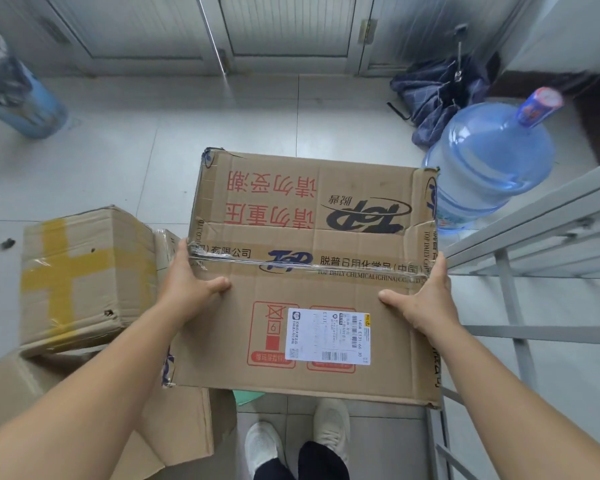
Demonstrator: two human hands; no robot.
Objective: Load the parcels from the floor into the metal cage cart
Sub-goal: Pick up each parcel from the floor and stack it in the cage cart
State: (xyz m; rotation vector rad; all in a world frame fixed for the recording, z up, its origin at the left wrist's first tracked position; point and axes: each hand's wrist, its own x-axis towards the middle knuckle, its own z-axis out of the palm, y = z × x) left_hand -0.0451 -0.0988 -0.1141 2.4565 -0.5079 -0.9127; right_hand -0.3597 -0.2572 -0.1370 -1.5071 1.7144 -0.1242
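Note:
A large cardboard parcel [312, 216] with red and dark print and a white shipping label is held off the floor in front of me. My left hand [191, 278] grips its left edge, thumb on top and fingers out of sight down the side. My right hand [426, 299] grips the right edge the same way. The grey metal cage cart [520, 244] stands right beside the parcel's right edge. On the floor to the left sits a smaller box [84, 275] crossed with yellow tape, resting on a bigger cardboard box [174, 431].
A blue water jug [489, 164] stands on the floor behind the cart's corner, with a folded dark umbrella [440, 95] beyond it. A blue bin [18, 95] is at far left. White cabinet doors [201, 29] line the back. My shoes [329, 431] are below the parcel.

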